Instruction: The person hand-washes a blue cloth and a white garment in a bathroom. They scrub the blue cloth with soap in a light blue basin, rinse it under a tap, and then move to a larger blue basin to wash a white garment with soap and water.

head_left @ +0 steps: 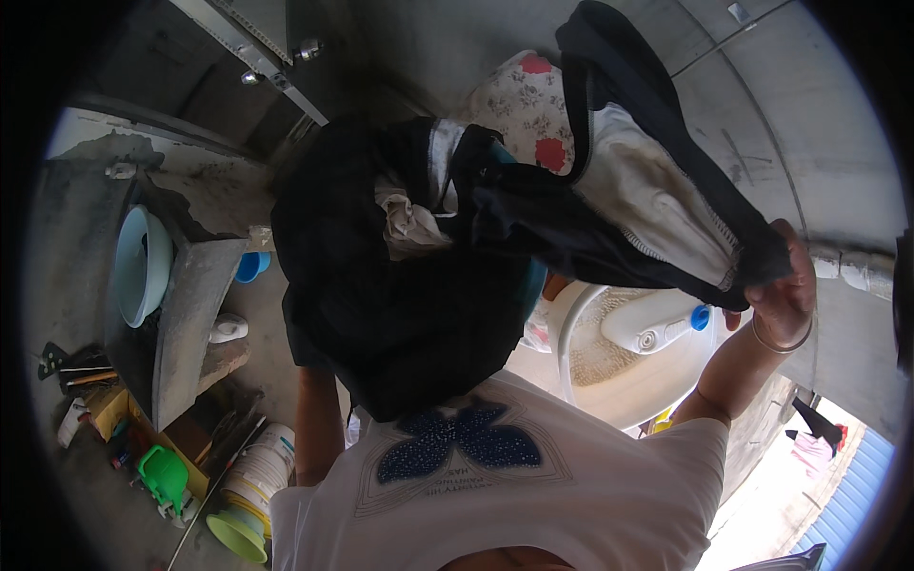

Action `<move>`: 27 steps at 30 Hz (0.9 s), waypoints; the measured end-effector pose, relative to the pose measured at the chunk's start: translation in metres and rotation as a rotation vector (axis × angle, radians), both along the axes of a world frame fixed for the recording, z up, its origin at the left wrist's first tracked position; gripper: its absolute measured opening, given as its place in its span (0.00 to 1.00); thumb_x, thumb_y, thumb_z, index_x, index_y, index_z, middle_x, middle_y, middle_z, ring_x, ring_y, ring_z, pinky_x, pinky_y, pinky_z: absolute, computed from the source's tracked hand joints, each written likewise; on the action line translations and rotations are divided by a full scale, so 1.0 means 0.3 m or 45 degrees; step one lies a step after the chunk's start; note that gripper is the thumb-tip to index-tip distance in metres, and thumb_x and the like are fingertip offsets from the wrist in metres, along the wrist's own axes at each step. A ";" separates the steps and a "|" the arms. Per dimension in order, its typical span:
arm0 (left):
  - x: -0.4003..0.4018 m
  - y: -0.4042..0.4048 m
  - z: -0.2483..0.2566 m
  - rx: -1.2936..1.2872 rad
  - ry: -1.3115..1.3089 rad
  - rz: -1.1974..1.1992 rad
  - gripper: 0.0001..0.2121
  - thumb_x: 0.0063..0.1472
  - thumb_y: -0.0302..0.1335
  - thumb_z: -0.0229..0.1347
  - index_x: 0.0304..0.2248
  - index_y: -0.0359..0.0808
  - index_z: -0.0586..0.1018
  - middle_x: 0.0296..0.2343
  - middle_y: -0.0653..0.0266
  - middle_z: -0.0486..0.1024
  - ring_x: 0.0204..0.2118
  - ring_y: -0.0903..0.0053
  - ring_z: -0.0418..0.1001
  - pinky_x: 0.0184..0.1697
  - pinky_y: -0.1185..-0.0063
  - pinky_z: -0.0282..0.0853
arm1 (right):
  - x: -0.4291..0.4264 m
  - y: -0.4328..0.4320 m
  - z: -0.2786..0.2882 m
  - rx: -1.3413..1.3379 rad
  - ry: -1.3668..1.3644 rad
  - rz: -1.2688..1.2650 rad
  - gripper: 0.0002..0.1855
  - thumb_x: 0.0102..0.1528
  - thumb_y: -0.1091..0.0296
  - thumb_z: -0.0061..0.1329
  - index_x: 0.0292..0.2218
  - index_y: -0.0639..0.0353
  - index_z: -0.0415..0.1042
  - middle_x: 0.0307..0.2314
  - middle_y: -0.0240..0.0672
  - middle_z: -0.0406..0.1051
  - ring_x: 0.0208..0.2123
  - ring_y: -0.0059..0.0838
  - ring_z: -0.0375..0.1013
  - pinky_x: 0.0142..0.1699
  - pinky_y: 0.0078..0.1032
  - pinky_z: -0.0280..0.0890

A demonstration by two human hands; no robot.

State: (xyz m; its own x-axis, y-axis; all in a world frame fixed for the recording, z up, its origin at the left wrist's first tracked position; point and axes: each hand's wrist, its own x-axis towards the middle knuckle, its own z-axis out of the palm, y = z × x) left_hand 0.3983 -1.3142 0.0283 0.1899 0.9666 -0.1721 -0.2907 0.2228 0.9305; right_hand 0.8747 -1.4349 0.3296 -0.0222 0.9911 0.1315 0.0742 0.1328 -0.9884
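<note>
A black garment [400,321] with seamed edges and a pale, stained inner fabric [650,185] spreads before my chest. At the right, my right hand [782,289], with a bangle at its wrist, grips one end of the garment. The garment hides my left hand; only its forearm shows below the cloth. A white bottle with a blue cap [653,327] lies in or on a pale round vessel [582,357] below my right hand. Beyond the garment is a white cloth with red flowers [525,107]. A teal thing [532,289] is mostly hidden behind the black fabric.
At the left, a pale blue basin [146,268] rests on a concrete ledge [196,321], near a blue cup [252,267]. White buckets [260,464], a lime-green basin [239,534] and a green plastic container [164,472] stand lower left. A grey wall [821,128] rises at the right.
</note>
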 end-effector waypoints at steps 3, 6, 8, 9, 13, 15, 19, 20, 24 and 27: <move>-0.015 0.000 0.007 0.028 -0.051 -0.017 0.21 0.64 0.34 0.39 0.51 0.28 0.61 0.48 0.57 0.64 0.49 0.71 0.63 0.53 0.77 0.59 | -0.141 0.128 -0.038 -0.377 -0.464 0.565 0.23 0.51 0.75 0.47 0.48 0.70 0.59 0.38 0.44 0.68 0.36 0.29 0.73 0.44 0.25 0.65; -0.053 -0.021 0.028 0.080 -0.026 0.024 0.21 0.64 0.34 0.39 0.51 0.28 0.61 0.48 0.57 0.64 0.49 0.71 0.63 0.53 0.77 0.58 | -0.202 0.184 -0.291 -0.638 -0.874 0.201 0.25 0.54 0.63 0.48 0.49 0.63 0.60 0.36 0.44 0.71 0.36 0.34 0.73 0.42 0.25 0.66; -0.076 -0.010 0.044 0.147 0.060 -0.006 0.21 0.64 0.33 0.39 0.51 0.27 0.61 0.48 0.57 0.64 0.49 0.71 0.63 0.53 0.77 0.58 | -0.239 0.192 -0.422 -0.946 -1.118 0.209 0.24 0.55 0.62 0.47 0.50 0.63 0.59 0.39 0.42 0.70 0.36 0.30 0.72 0.44 0.25 0.65; -0.101 0.002 0.018 0.217 0.089 -0.036 0.21 0.64 0.33 0.39 0.51 0.27 0.61 0.48 0.57 0.64 0.49 0.71 0.63 0.53 0.77 0.58 | -0.245 0.188 -0.508 -1.018 -1.026 0.283 0.26 0.54 0.59 0.48 0.50 0.62 0.60 0.39 0.42 0.70 0.38 0.32 0.72 0.44 0.27 0.65; -0.222 0.026 -0.094 0.267 0.026 -0.084 0.20 0.63 0.32 0.41 0.51 0.29 0.61 0.48 0.59 0.64 0.49 0.74 0.62 0.53 0.79 0.57 | -0.395 0.204 -0.806 -1.281 -0.568 0.235 0.29 0.54 0.57 0.48 0.52 0.62 0.58 0.45 0.38 0.67 0.44 0.30 0.69 0.47 0.27 0.64; -0.332 0.061 -0.100 0.329 0.249 -0.119 0.20 0.63 0.31 0.42 0.52 0.29 0.60 0.48 0.60 0.63 0.50 0.74 0.61 0.54 0.79 0.56 | -0.558 0.235 -0.850 -1.255 0.240 0.177 0.29 0.55 0.61 0.46 0.55 0.59 0.55 0.51 0.37 0.60 0.50 0.28 0.62 0.52 0.24 0.60; -0.645 0.160 -0.103 0.434 0.247 0.028 0.20 0.61 0.29 0.43 0.52 0.30 0.60 0.48 0.61 0.63 0.49 0.74 0.61 0.54 0.79 0.55 | -0.901 0.328 -0.952 -1.024 0.536 0.061 0.26 0.56 0.60 0.45 0.53 0.60 0.58 0.48 0.37 0.63 0.49 0.28 0.64 0.51 0.23 0.60; -0.700 0.197 0.022 0.449 0.250 0.056 0.20 0.60 0.28 0.44 0.51 0.30 0.62 0.47 0.60 0.64 0.48 0.73 0.62 0.53 0.78 0.56 | -0.973 0.354 -0.980 -0.975 0.613 0.012 0.25 0.56 0.60 0.44 0.52 0.61 0.58 0.48 0.38 0.64 0.48 0.28 0.64 0.51 0.23 0.60; -1.074 0.330 0.212 0.831 0.788 0.293 0.17 0.54 0.25 0.48 0.44 0.28 0.69 0.40 0.54 0.70 0.43 0.66 0.68 0.48 0.76 0.61 | -1.337 0.575 -1.047 -0.850 0.887 -0.121 0.24 0.56 0.60 0.43 0.51 0.61 0.60 0.46 0.38 0.65 0.47 0.28 0.65 0.51 0.22 0.59; -1.328 0.479 0.265 0.822 0.959 0.442 0.14 0.50 0.24 0.50 0.38 0.27 0.73 0.34 0.49 0.72 0.38 0.58 0.69 0.42 0.73 0.64 | -1.579 0.792 -1.044 -0.840 0.902 -0.116 0.24 0.56 0.60 0.43 0.51 0.62 0.60 0.46 0.38 0.65 0.47 0.27 0.65 0.51 0.22 0.59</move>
State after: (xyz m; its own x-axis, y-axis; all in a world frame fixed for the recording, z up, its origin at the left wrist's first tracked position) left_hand -0.0001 -1.1705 0.1076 -0.0568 0.8977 0.4370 0.4594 -0.3651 0.8097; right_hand 0.4009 -1.1972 0.0163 -0.0717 0.8642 -0.4980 -0.5843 -0.4410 -0.6813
